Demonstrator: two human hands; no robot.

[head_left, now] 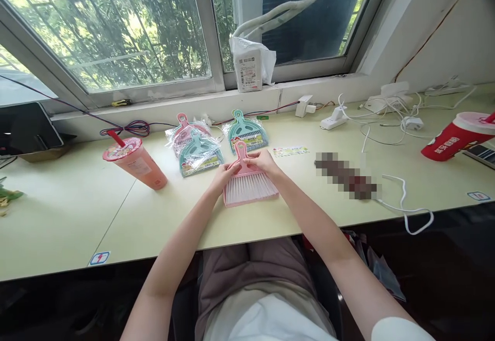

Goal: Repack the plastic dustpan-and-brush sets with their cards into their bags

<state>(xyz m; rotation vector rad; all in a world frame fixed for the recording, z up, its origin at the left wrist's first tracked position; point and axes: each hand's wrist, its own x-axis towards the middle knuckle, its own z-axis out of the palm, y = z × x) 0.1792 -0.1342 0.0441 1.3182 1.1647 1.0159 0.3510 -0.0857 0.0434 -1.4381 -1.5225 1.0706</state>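
A pink hand brush (249, 186) with white bristles lies against a pink dustpan, whose edge shows below the bristles. The set rests at the near middle of the table, handle pointing away from me. My left hand (225, 177) grips its left side, thumb on the pink top. From the right, my right hand (266, 163) holds it near the base of the handle. Just beyond are wrapped sets: a green one (199, 153), a pink one (182, 124) partly covered by it, and another green one (247, 131). A printed card (291, 151) lies right of my right hand.
A tilted-looking orange drink cup (141, 166) stands left. A red cup (454, 137) is at the far right. Nearer are a pixelated object (346, 176) and a white cable (404, 202). Chargers (334, 118) and wires line the back; a boxed package (249, 70) sits on the sill.
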